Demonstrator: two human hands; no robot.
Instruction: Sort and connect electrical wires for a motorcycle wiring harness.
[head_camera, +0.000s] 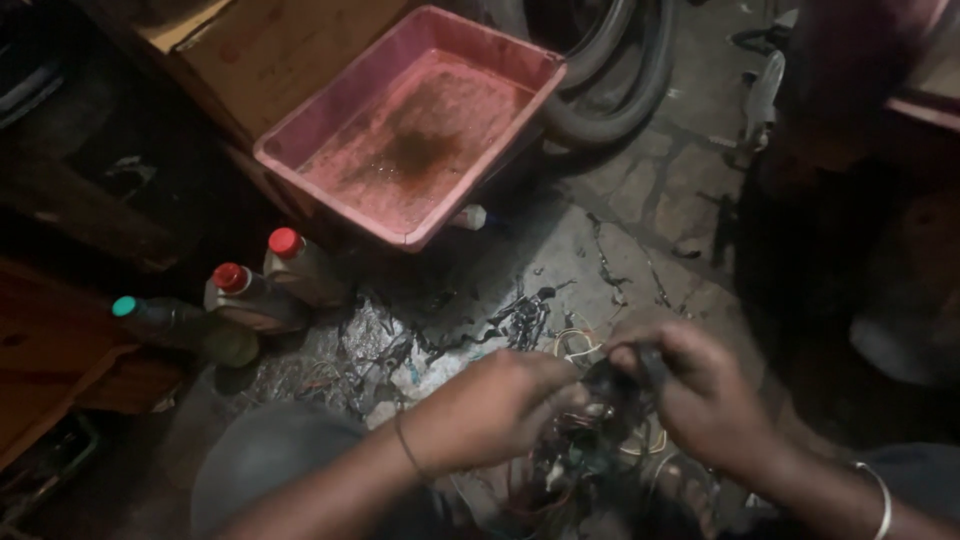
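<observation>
Both hands met over a tangled wire bundle (585, 440) above the floor's (640, 240) near edge: left hand (495, 405) fingers curled gripping it, right hand (700, 390) fingertips pinching its dark top.

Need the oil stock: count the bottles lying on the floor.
3, side by side left of the pink tray: green-capped bottle leftmost, red-capped bottle in the middle, second red-capped bottle nearest the tray. Others may sit hidden in shadow.
</observation>
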